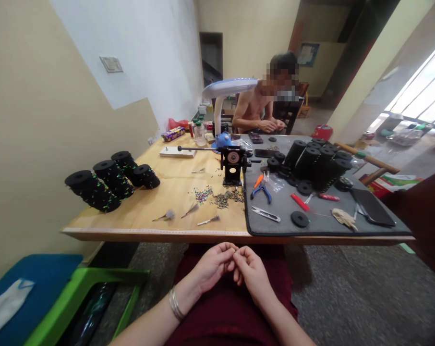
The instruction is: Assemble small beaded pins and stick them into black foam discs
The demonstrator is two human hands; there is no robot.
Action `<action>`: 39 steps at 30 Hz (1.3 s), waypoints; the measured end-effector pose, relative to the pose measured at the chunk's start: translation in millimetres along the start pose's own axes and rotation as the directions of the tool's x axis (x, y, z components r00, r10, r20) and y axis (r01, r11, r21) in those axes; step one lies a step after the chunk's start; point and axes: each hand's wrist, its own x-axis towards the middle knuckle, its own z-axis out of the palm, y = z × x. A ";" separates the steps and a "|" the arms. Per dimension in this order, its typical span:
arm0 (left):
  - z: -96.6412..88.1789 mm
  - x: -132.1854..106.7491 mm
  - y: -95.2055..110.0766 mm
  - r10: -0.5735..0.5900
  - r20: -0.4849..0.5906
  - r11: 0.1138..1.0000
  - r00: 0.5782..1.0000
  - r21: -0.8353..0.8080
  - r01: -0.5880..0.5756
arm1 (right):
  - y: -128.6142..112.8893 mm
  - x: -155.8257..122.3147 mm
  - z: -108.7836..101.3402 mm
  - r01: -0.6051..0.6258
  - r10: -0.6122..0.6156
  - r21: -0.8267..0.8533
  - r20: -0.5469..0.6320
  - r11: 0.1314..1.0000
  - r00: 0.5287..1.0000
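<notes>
Sprawling across the middle is a big table with a pale yellow-brown wooden top (170,197), and a grey cloth mat with a black border (325,226) covers its right side. Over on the left stand chunky matte black rolls dotted with little green and yellow bits (113,180), and near the middle sits a squat black metal machine with a round dial (233,158). In front of the table edge, the bare left hand (215,262) and bare right hand (251,269) meet, thumbs and forefingers pressed together at the tips. There are silver bangles (175,305) on the left wrist. Pinched between those fingertips is a tiny pale piece (235,252), though honestly it's too small and blurry to say what. My bet: next to weightless, super easy to drop, so I'd grip it by the very ends, fingertips only, no hard squeezing.
</notes>
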 end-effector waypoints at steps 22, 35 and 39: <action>23.2 -9.4 24.3 0.439 -0.017 0.743 0.898 0.570 -0.352 | -10.7 4.0 -12.8 -0.044 0.052 -0.091 0.085 0.995 0.995; 45.9 -10.9 47.1 0.071 0.037 0.997 0.997 -0.029 -0.070 | -26.1 -8.4 -24.6 0.294 -0.227 -0.315 0.233 0.902 0.946; 57.8 -16.1 62.1 0.056 0.067 0.983 0.996 -0.180 -0.043 | -14.9 -1.7 -33.1 0.291 -0.221 -0.298 0.247 0.909 0.943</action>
